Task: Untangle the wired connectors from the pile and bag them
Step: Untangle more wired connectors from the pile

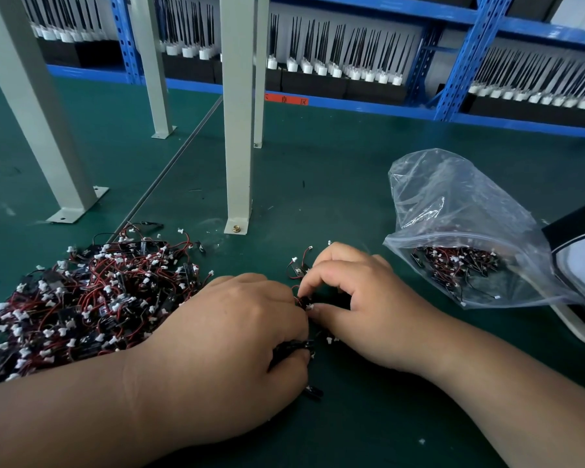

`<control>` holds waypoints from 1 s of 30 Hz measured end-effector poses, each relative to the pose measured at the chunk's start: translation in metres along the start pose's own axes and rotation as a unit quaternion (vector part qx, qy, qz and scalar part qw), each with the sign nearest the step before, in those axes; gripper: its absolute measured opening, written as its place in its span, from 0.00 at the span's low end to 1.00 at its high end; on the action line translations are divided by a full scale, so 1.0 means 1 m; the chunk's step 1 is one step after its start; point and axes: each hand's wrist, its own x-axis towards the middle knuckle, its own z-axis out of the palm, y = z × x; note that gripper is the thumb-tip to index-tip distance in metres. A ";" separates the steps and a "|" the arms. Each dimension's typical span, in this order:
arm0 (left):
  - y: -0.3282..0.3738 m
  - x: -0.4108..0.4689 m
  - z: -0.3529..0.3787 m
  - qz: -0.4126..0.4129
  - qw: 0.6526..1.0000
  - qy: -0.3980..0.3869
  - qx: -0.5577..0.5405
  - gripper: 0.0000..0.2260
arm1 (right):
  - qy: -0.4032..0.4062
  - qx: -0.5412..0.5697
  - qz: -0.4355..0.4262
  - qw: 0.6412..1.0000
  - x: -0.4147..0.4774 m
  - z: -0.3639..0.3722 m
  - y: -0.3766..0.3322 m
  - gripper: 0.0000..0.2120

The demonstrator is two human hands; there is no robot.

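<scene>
Pinching one small wired connector (304, 303) between them, the left hand (230, 332) and right hand (362, 309) are resting on the green worktop (335, 184), fingers (318, 275) curled tight on it. The pile (81, 298) is lying just left of the hands, and the partly filled clear bag (453, 214) is sitting to the right.

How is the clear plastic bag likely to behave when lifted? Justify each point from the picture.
Probably floppy: the clear plastic bag is thin and crumpled, so it would likely sag. Likely light but unevenly weighted: the wired connectors lie heaped at one end, the puffed part looks empty. Those small loose pieces would probably shift inside.
</scene>
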 end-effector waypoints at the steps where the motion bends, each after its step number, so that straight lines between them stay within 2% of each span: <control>1: 0.000 0.000 0.000 0.001 1.000 0.000 -0.001 0.10 | 0.000 0.001 0.001 1.000 0.000 0.000 0.000 0.07; 7: 0.000 0.001 0.000 0.004 1.000 0.000 -0.003 0.11 | 0.047 0.027 0.023 0.998 0.001 0.000 -0.001 0.08; 13: 0.000 0.000 0.000 0.006 1.000 0.008 -0.013 0.09 | 0.127 -0.014 0.095 0.987 0.002 0.002 0.005 0.08; 16: -0.001 0.000 0.000 0.011 1.000 0.007 -0.025 0.08 | 0.152 -0.015 0.115 0.981 0.002 0.002 0.007 0.12; 21: -0.002 0.001 0.000 0.030 0.999 -0.007 -0.025 0.08 | 0.126 -0.026 0.090 0.988 0.000 0.001 0.004 0.20; 25: -0.002 0.001 0.001 0.033 0.999 -0.004 -0.022 0.08 | 0.104 -0.055 0.113 0.987 0.000 0.003 0.005 0.29; 30: -0.002 0.001 0.002 0.033 0.999 -0.003 -0.023 0.09 | 0.122 -0.034 0.130 0.983 0.001 0.005 0.011 0.25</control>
